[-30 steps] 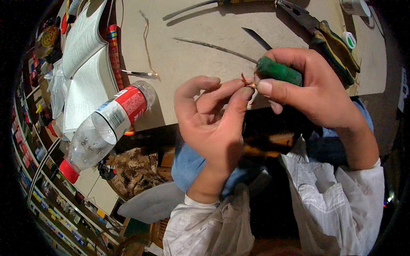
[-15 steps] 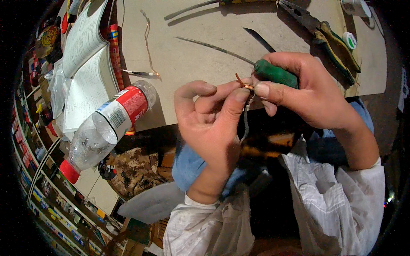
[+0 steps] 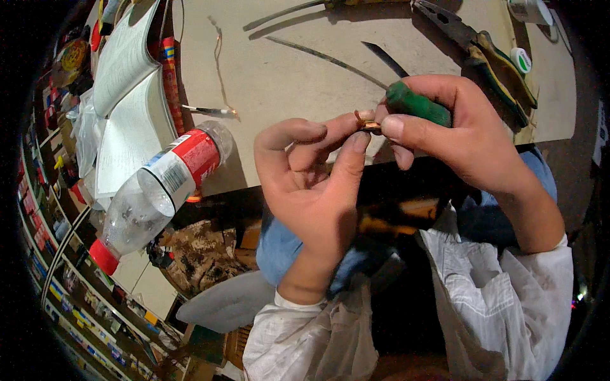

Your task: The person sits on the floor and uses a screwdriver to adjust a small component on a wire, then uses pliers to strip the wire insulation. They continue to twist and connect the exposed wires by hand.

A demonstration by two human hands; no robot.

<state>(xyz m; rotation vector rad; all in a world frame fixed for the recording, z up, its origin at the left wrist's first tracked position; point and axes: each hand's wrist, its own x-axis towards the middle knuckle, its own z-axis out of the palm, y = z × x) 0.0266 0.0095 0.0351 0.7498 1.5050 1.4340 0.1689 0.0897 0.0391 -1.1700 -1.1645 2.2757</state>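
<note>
Green-handled screwdriver (image 3: pixel 417 106) slants diagonally; its tip points away, leftward.

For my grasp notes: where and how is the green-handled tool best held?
Likely by its thick green handle, coming from the right: the long thin shaft points away to the upper left. The right hand grips it there, between thumb and index finger.

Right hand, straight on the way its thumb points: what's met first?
The right hand would likely meet the small, bent, copper-coloured metal wire at the left hand first; they may already touch, depth is unclear.
</note>
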